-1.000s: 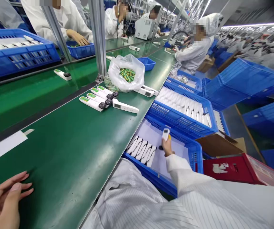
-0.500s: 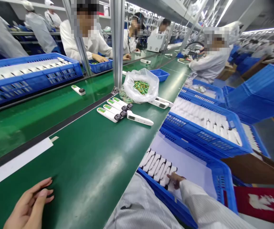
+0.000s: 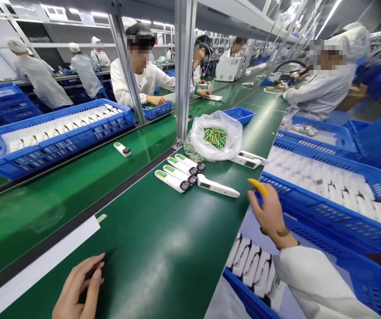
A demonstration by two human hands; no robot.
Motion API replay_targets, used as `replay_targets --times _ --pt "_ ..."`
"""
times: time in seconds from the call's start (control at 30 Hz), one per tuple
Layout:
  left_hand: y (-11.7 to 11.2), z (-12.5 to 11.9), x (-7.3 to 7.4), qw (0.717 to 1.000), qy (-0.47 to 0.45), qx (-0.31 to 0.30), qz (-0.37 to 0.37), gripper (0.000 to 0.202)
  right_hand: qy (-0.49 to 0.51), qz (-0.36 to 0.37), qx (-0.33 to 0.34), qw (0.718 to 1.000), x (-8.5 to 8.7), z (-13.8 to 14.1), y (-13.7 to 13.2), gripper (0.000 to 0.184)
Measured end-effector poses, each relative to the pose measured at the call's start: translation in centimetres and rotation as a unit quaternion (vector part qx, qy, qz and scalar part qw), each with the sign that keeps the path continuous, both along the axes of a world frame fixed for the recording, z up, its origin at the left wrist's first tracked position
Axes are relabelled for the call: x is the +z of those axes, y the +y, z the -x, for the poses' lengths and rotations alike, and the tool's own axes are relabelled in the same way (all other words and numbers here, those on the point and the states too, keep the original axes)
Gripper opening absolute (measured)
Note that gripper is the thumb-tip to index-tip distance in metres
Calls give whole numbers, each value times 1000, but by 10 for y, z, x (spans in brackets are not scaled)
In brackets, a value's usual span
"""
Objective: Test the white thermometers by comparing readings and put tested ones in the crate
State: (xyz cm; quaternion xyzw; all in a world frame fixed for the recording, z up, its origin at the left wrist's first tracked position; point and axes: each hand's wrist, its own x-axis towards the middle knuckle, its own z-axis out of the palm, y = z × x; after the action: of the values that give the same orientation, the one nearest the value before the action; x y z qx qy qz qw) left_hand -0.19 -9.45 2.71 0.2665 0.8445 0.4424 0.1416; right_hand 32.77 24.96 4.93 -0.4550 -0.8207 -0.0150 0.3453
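My left hand hovers over the near end of the green bench, fingers loosely curved and holding nothing. My right hand is above the bench's right edge, empty with fingers apart; one finger wears a yellow finger cot. Just left of it lies a white thermometer-like device with a small screen. Several similar devices with black heads lie side by side, green batteries showing in their open backs. Behind them stands a clear plastic bag full of green batteries.
Blue crates with rows of white devices are stacked along the bench's right side. Across the green conveyor stands another filled blue crate. A metal post rises beside the bag. Co-workers sit around the line.
My right hand has risen from the devices in the lower crate to above the bench edge, carrying nothing. My left hand keeps its loose curve. The whole view has shifted.
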Motion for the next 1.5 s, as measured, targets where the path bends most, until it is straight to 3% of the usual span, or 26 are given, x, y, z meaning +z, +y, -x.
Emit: replay_targets --times 0.07,0.13,0.3,0.43,0.5,0.63,0.7,0.77,0.93,1.1,1.2,1.3,1.37,1.43,1.5 --pt "24 19 9 997 68 -38 2 40 -84 25 84 993 20 37 -1 40" --pt "53 42 16 989 128 -72 -6 38 -157 44 107 981 23 63 -4 44" --pt "137 105 20 971 199 -133 0 42 -197 10 29 980 -3 73 6 50" --pt "202 150 10 960 242 -138 19 53 -166 -143 -41 975 -1 79 9 43" --pt "231 166 4 961 247 -123 13 58 -123 -193 13 973 7 95 1 35" --pt "268 187 -4 963 252 -93 0 62 -171 -164 238 942 14 131 -18 36" --pt "277 193 -4 964 252 -88 -1 64 -209 -152 288 922 13 139 -22 39" --pt "280 196 -4 965 249 -81 -1 60 -193 -142 299 924 10 140 -20 36" --pt "271 202 -1 980 199 0 -22 31 -107 -123 317 934 6 138 -18 15" --pt "237 203 9 988 82 95 -95 17 -100 -74 293 948 3 136 -20 28" --pt "201 194 22 974 -4 126 -189 27 -99 -63 267 956 -2 134 -16 34" --pt "151 172 36 927 -92 162 -325 50 -65 2 258 964 -5 129 -15 31" --pt "113 153 44 881 -153 190 -406 41 -23 81 237 968 -3 126 -17 31" --pt "75 131 51 834 -219 205 -463 17 42 175 201 963 1 122 -22 35" --pt "41 107 56 794 -283 201 -499 25 132 286 180 932 6 119 -27 39"
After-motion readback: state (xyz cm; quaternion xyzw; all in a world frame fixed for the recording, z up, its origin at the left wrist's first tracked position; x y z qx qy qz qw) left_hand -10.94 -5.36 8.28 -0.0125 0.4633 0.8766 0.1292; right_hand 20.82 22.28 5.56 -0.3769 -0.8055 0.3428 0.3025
